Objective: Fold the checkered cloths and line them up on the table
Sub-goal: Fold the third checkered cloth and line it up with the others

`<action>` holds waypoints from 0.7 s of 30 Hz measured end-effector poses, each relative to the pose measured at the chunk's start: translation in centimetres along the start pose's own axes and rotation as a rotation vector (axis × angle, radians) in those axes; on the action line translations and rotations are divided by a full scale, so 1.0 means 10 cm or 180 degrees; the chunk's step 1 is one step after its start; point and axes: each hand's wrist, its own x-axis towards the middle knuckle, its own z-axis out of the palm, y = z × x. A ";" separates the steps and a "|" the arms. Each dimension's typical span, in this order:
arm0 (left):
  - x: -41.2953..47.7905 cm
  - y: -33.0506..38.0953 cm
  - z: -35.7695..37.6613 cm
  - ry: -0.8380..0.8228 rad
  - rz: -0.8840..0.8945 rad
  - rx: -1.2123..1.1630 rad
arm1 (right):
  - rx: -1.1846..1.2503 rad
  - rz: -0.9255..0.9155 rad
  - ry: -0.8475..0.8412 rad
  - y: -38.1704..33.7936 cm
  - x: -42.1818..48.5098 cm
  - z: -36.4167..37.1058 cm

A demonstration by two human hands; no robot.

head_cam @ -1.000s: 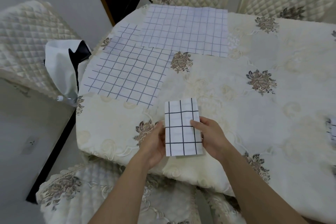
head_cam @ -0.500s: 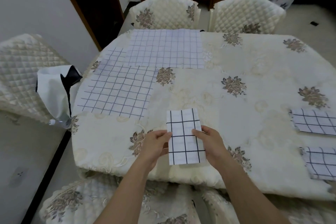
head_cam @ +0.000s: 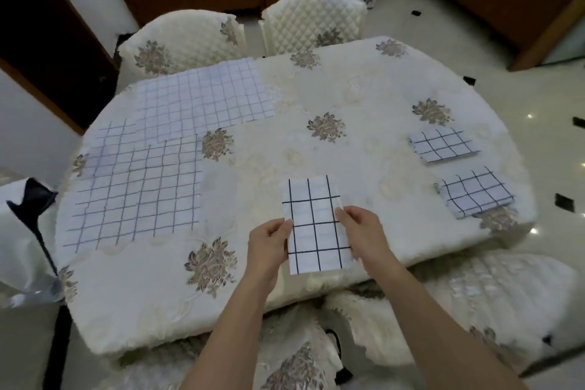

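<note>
I have the folded cloth (head_cam: 316, 226) between both hands over the near edge of the table (head_cam: 316, 155), its long side running away from me. Whether its underside rests on the table or hangs just clear of it I cannot tell. My left hand (head_cam: 267, 247) pinches the cloth's left long edge with the thumb on top, and my right hand (head_cam: 364, 237) pinches the right long edge the same way; the fingers underneath are hidden. It is thin, light and limp, several layers thick by now. I judge those layers would slide on one another and fall open if I let one side go, so the hold belongs on the two long edges with every layer caught in the pinch, not on a corner. Along the table's right side lie the farther finished cloth (head_cam: 443, 146) and the nearer finished cloth (head_cam: 474, 196), apart, one behind the other. This one should go down flat in line with them, closer to the table's near edge. On the table's left half the near open cloth (head_cam: 139, 196) and the far open cloth (head_cam: 205, 98) are not yet folded, and the far one overlaps the near one's corner.
</note>
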 end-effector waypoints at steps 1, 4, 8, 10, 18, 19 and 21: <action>0.01 -0.02 0.06 -0.0045 0.0065 0.0094 | -0.0032 -0.0066 0.0176 -0.01 -0.06 -0.06; 0.01 -0.07 0.31 -0.0197 0.0342 0.0437 | -0.0129 -0.0165 0.0676 0.11 -0.21 -0.24; -0.11 -0.09 0.75 -0.0545 0.0510 0.0566 | -0.0123 -0.0109 0.1281 0.24 -0.45 -0.60; -0.18 -0.12 0.98 -0.0741 0.0589 0.0710 | -0.0087 -0.0102 0.1538 0.30 -0.61 -0.81; -0.54 -0.22 1.82 -0.1486 0.0970 0.1104 | 0.0339 0.0253 0.2487 0.54 -1.03 -1.45; -0.57 -0.22 1.93 -0.1549 0.1000 0.1119 | 0.0265 0.0265 0.2595 0.54 -1.07 -1.55; -0.63 -0.20 2.17 -0.1722 0.1068 0.1146 | 0.0216 0.0291 0.2742 0.58 -1.12 -1.77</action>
